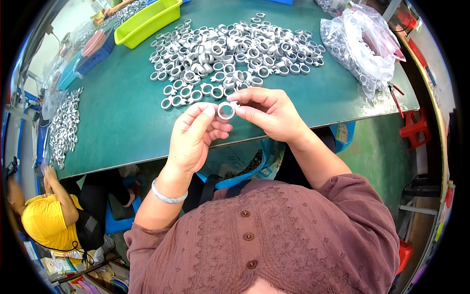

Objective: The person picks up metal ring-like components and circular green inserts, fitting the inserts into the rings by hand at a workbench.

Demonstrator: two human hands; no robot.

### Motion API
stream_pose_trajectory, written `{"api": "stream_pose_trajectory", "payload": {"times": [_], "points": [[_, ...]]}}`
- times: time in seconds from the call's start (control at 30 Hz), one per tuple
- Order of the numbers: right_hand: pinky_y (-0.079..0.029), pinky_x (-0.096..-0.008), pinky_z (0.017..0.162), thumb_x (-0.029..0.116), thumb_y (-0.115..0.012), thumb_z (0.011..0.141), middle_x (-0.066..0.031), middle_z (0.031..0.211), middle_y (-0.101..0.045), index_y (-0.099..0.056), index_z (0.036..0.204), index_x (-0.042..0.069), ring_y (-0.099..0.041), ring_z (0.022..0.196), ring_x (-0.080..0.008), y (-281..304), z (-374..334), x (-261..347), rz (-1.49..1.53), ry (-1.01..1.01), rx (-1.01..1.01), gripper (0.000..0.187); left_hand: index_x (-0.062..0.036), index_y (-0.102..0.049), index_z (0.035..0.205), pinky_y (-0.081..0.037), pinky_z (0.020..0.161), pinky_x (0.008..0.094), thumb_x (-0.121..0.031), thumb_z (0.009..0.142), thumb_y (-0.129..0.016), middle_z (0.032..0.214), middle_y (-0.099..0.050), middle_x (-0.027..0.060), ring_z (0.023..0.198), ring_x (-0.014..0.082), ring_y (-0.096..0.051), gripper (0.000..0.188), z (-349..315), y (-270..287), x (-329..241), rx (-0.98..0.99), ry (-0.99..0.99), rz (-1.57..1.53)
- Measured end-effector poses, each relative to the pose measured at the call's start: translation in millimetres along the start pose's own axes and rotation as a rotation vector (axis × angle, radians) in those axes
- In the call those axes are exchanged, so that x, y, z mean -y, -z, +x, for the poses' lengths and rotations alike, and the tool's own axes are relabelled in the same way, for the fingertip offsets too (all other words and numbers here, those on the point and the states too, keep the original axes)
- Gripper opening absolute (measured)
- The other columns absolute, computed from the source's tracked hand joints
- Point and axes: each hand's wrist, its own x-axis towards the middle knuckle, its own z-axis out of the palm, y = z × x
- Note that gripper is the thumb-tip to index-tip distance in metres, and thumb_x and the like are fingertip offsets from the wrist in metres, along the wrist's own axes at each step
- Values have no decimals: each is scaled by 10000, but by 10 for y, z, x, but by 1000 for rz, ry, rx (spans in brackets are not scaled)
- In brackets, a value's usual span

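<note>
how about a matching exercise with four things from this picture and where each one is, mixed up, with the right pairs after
Things:
1. Lime-green basket
2. Single ring
3. Red stool
4. Clear plastic bag

Places:
A. Beyond the right end of the table
B. On the table, right of the ring pile
C. Pinched by the right hand
D. Beyond the ring pile's left end

Right pairs: 1-D, 2-C, 3-A, 4-B

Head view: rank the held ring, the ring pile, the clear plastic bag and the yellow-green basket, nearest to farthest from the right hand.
From the right hand:
1. Held ring, at its fingertips.
2. Ring pile, just beyond the hands.
3. Clear plastic bag, to the right.
4. Yellow-green basket, far side, left.
</note>
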Motion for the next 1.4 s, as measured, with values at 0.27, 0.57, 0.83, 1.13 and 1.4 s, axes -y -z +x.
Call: {"api": "stream_pose_trajectory", "payload": {"times": [0.27, 0.57, 0.83, 1.13, 1.4], "points": [[-456, -215, 725, 8, -570, 803, -44, 890, -616, -595, 998, -24, -560, 814, -76, -7, -16, -32, 8, -20, 3, 200, -35, -524, 936, -485, 633, 249, -170, 894, -476, 865, -601, 76, 712, 136, -593, 149, 14, 8, 33, -7, 53, 52], [-457, -218, 718, 6, -572, 800, -55, 892, -614, -600, 987, -24, -567, 814, -87, 16, -20, -36, -7, -2, 22, 192, -36, -497, 970, -505, 641, 249, -112, 870, -507, 878, -604, 101, 727, 156, -614, 126, 11, 5, 21, 19, 72, 74], [-454, -215, 727, 11, -571, 808, -47, 896, -591, -599, 975, -28, -553, 833, -83, 23, -19, -48, -19, 22, 31, 174, -4, -395, 1135, -468, 755, 252, 43, 769, -594, 998, -550, 116, 907, 162, -562, 419, 2, -8, 125, 19, -284, 310], [-455, -220, 761, -3, -543, 821, -45, 928, -593, -556, 1048, -33, -555, 845, -87, 2, -27, -56, 88, -17, 38, 229, 9, -362, 1203, -457, 811, 253, 84, 740, -599, 1019, -541, 116, 930, 162, -554, 526, -14, -6, 126, 31, -364, 416], [-457, -224, 768, -29, -539, 812, -50, 932, -593, -559, 1046, -27, -557, 852, -90, -28, -26, -63, 79, 1, 36, 235, 35, -414, 1193, -456, 833, 264, 102, 744, -580, 1045, -534, 110, 950, 166, -547, 484, -50, 4, 139, 39, -323, 364]]}}
